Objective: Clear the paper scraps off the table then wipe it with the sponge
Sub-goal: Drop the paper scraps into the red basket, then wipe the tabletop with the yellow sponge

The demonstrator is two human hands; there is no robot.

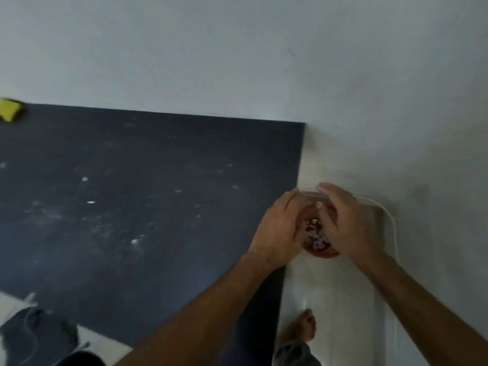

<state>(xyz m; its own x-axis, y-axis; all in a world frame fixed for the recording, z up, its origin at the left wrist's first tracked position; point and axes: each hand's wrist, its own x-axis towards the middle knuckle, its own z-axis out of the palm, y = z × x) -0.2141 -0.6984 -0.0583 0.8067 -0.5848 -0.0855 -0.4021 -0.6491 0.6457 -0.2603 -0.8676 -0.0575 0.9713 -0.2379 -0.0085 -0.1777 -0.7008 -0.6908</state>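
A small red bowl (322,253) with white paper scraps (315,235) in it sits just past the right edge of the dark table (158,180). My left hand (277,228) and my right hand (346,223) are cupped close together over the bowl, fingers curled and blurred. What lies in the palms is hidden, and I cannot tell whether the hands touch the bowl. A few tiny white scraps (135,241) and dusty smears are on the tabletop. The yellow sponge (10,110) lies at the table's far left corner.
A pale wall rises behind the table. A white cable (393,228) curves along the light floor to the right of the bowl. My bare foot (303,326) stands by the table's right edge. Dark cloth and white cords (29,328) lie at the lower left.
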